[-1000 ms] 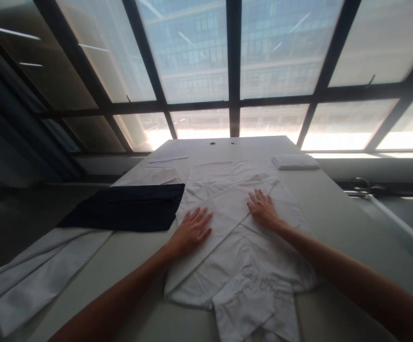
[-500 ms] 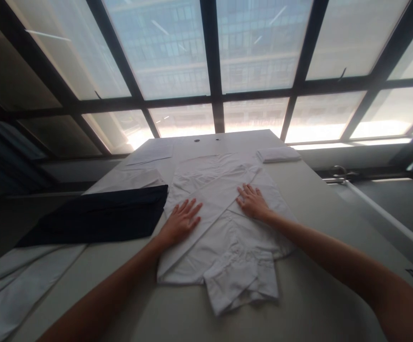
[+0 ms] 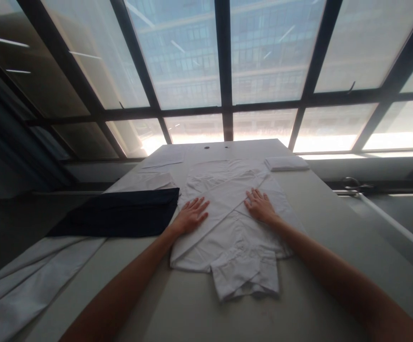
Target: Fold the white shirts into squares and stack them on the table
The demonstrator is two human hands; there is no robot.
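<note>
A white shirt [image 3: 233, 228] lies flat on the pale table [image 3: 327, 213], its sleeves folded across the body and its collar end toward me. My left hand [image 3: 191, 214] rests palm down on the shirt's left side, fingers spread. Palm down too, my right hand [image 3: 259, 205] presses on the folded sleeve at the shirt's right side. Neither hand grips the cloth.
A folded dark navy cloth [image 3: 117, 216] lies just left of the shirt. White fabric [image 3: 31, 285] hangs over the table's near left edge. A small folded white piece [image 3: 286, 163] sits at the far right, and flat white pieces [image 3: 165, 159] at the far left. Large windows stand behind.
Both hands stay flat on the shirt in nearly the same spots. The view has shifted a little, so the shirt sits slightly further from me than a second ago.
</note>
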